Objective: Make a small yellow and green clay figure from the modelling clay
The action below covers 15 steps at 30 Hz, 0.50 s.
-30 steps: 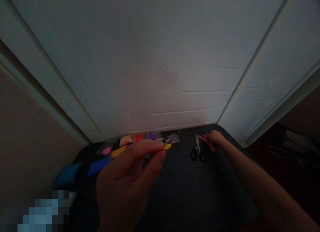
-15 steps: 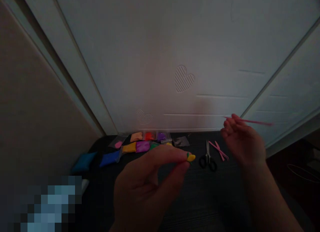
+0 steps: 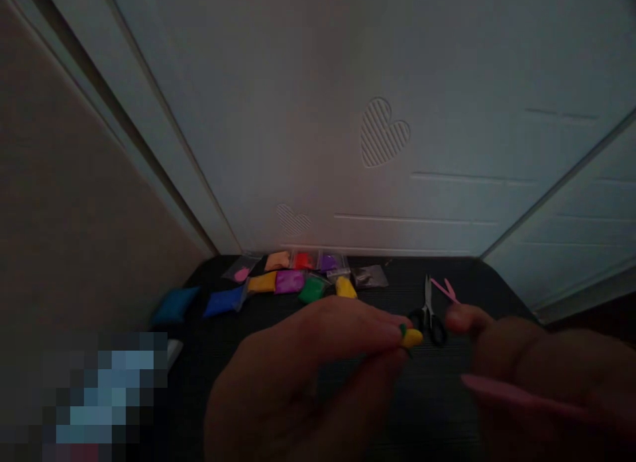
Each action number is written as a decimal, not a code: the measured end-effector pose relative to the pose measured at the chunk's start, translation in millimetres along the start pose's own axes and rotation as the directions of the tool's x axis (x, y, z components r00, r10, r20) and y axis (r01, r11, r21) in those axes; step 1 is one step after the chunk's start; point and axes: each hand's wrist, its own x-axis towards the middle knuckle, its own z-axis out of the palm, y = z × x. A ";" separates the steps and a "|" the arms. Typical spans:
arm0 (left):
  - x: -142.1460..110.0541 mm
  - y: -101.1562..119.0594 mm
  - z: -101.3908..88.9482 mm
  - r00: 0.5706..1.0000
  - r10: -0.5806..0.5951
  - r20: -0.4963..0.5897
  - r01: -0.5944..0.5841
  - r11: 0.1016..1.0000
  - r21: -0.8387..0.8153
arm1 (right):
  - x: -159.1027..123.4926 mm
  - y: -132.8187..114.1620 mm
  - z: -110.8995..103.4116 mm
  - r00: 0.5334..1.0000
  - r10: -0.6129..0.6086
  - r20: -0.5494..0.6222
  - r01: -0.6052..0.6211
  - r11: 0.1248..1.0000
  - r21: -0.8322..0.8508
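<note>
Above the worktop [image 3: 432, 409], your right hand [image 3: 541, 356], gripping the pink tool [image 3: 507, 390], has moved in near your left hand [image 3: 293, 362], bringing the tool close to the left fingertips' pinched yellow-and-green piece [image 3: 412, 338].

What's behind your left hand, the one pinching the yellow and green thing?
Dark tabletop shows around the left hand, and the scissors peek out past its fingertips, one handle partly covered. Anything right behind the palm is hidden.
</note>
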 end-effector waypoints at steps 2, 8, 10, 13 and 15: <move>0.1 -1.2 0.7 0.999 0.009 0.038 -0.008 1.000 -0.007 | 7.1 -1.6 4.6 0.994 -0.085 -0.069 0.084 0.996 -0.022; 3.2 -3.6 -2.0 0.994 0.010 0.106 -0.010 1.000 0.002 | 10.4 -1.2 6.4 0.997 -0.065 -0.047 0.060 0.994 -0.092; 3.9 -4.4 -2.9 0.993 0.013 0.114 -0.015 1.000 0.020 | 7.1 -2.6 0.9 1.000 -0.008 0.009 0.009 0.995 -0.097; 1.9 -4.4 -0.6 0.996 0.025 0.088 -0.028 0.999 0.037 | 3.6 -11.6 -5.3 0.998 0.058 0.031 -0.055 0.996 -0.074; -0.9 -2.7 3.0 1.000 0.008 0.022 -0.009 0.999 0.050 | 2.1 -18.4 -6.4 0.997 0.069 0.020 -0.069 0.997 -0.026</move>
